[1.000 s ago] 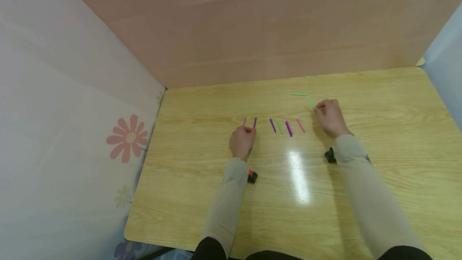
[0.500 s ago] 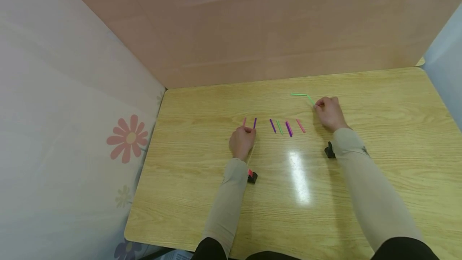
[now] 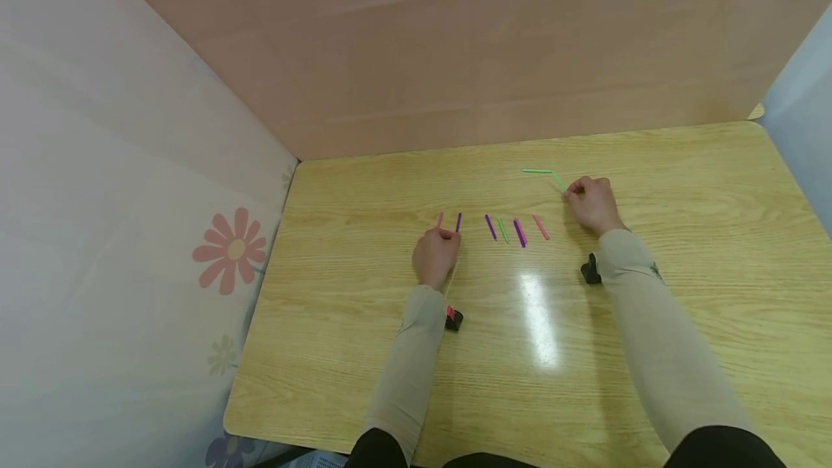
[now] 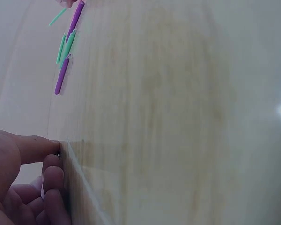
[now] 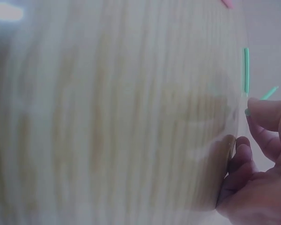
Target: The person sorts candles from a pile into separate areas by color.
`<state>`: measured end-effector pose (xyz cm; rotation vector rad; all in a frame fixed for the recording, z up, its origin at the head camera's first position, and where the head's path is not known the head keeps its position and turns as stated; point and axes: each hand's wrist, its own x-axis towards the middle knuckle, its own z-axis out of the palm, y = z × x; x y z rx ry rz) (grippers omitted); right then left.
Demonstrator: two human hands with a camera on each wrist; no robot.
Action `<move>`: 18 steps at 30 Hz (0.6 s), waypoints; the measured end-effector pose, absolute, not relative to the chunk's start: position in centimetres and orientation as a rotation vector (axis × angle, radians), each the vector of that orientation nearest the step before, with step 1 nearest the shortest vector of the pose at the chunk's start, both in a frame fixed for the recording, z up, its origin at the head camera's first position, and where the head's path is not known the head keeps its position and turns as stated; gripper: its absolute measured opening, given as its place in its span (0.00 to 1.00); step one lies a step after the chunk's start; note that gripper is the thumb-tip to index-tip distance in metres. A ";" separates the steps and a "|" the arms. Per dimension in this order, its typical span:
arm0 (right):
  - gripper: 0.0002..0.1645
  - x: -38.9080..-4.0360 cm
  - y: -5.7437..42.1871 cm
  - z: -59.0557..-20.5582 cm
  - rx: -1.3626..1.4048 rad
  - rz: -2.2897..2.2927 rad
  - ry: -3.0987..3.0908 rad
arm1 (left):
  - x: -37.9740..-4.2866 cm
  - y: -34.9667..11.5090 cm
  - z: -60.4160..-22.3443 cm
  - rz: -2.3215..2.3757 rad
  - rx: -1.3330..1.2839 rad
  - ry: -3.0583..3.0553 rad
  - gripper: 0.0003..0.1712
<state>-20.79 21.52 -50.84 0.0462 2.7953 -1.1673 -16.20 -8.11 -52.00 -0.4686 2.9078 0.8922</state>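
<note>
Thin slanting green stick [image 3: 558, 180]: you've got its near end pinched in your right hand [image 3: 590, 204], thumb and fingers closed up on it. It's toward the far edge of the tabletop [image 3: 351, 352], angling off the right end of a second thin green stick [image 3: 538, 170] set roughly along that edge; can't tell if the ends touch. Your left hand [image 3: 434, 255] has its fingers curled in, right by a thin pink stick [image 3: 440, 219] and a thin purple stick [image 3: 458, 222]; can't tell whether you hold either. Between your hands, left to right: slim purple stick [image 3: 490, 227], short green stick [image 3: 503, 230], thicker purple stick [image 3: 519, 232] with pink right alongside, then a slanted pink stick [image 3: 541, 227]. Brown panel [image 3: 416, 56] along the far edge; pale flower-print sheet [image 3: 130, 237] past the left edge.
</note>
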 end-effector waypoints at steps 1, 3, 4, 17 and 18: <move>0.20 -20.8 21.5 -50.8 0.046 -1.170 2.794 | -16.2 -8.1 -52.0 0.891 -0.466 2.910 0.13; 0.20 -20.8 21.6 -50.8 0.046 -1.183 2.791 | -16.2 -8.1 -52.1 0.893 -0.463 2.908 0.13; 0.20 -20.9 21.6 -50.8 0.047 -1.193 2.790 | -16.2 -8.1 -52.1 0.898 -0.462 2.905 0.13; 0.19 -21.1 21.4 -50.8 0.091 -1.237 2.754 | -16.2 -8.1 -51.8 0.906 -0.463 2.899 0.13; 0.19 -21.1 21.3 -50.8 0.096 -1.238 2.755 | -16.2 -8.1 -51.8 0.908 -0.462 2.897 0.13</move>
